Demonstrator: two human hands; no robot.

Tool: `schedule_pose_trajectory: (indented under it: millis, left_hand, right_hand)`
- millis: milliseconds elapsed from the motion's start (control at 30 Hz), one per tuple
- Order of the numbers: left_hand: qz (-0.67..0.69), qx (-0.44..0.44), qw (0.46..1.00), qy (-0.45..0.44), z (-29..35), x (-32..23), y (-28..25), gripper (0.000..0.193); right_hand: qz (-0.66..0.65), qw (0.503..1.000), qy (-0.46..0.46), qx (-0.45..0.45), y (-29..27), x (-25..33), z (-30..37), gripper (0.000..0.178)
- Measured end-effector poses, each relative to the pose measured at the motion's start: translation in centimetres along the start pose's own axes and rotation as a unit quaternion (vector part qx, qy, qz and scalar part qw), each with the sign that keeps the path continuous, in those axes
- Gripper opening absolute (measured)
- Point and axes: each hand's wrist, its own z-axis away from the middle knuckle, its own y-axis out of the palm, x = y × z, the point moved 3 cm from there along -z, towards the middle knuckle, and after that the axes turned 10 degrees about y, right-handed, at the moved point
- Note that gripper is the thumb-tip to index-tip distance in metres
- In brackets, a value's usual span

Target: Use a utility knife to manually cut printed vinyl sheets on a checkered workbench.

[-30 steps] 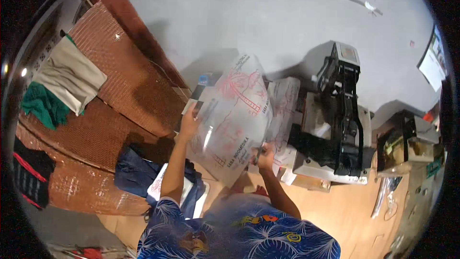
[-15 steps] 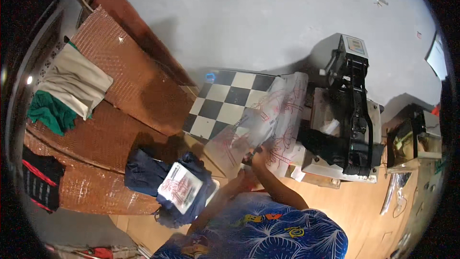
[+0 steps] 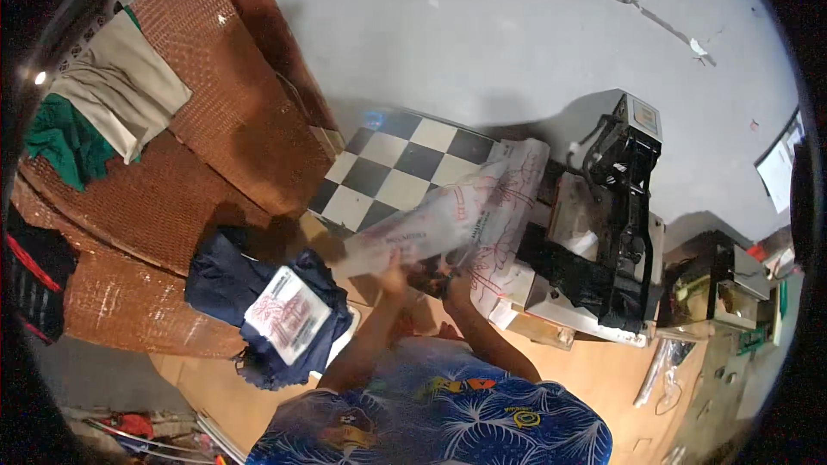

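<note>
A sheet of clear film (image 3: 413, 228) printed with red palm-tree designs and small dark lettering spreads in front of me, partly over a black-and-white checkered board (image 3: 405, 155). At its near edge, my left hand (image 3: 394, 277) grips the film, fingers up against it. My right hand (image 3: 458, 291) is closed beside the same edge, a little to the right. Something small and dark shows at its fingers, too blurred to name. To the left lies a cut piece of printed film (image 3: 289, 314) on a pile of navy cloth (image 3: 226, 280).
A black-framed heat press (image 3: 633, 224) with dark cloth on its bed stands right of the film. Brown woven-covered boards (image 3: 215, 172) fill the left, bearing beige cloth (image 3: 125, 77), green cloth (image 3: 69, 138) and black garments (image 3: 39, 284). A machine (image 3: 715, 288) stands far right.
My left hand has moved up and left onto the film's near edge, farther from my right hand. The film's near part has shifted left. The whole view has tilted slightly.
</note>
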Motion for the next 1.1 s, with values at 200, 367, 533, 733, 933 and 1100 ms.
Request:
schedule_pose_trajectory:
  millis: [200,367,533,733,933,1100]
  left_hand:
    - [0.026,0.083,0.99,0.108,-5.6,-7.1,3.4,0.049]
    - [0.057,0.122,0.987,0.091,-6.9,-11.2,6.0,0.045]
    - [0.095,0.08,0.988,0.091,-4.9,-11.8,5.6,0.045]
    - [0.143,0.082,0.983,0.079,-2.3,-12.0,0.9,0.047]
    - [0.174,0.032,0.98,0.091,-1.4,-11.1,-4.8,0.045]
    - [0.183,-0.068,0.98,0.031,0.6,-8.0,-9.1,0.041]
  right_hand:
    - [-0.085,0.985,0.065,0.137,2.1,3.3,6.0,0.032]
    - [0.087,0.942,0.078,0.314,5.7,5.6,11.6,0.046]
    - [0.286,0.888,-0.041,0.357,7.9,6.5,9.9,0.052]
    - [-0.005,0.817,0.058,0.574,10.3,6.5,6.0,0.042]
    - [0.259,0.891,-0.011,0.373,10.4,4.0,7.5,0.039]
    - [0.33,0.879,-0.105,0.328,10.1,2.1,7.4,0.038]
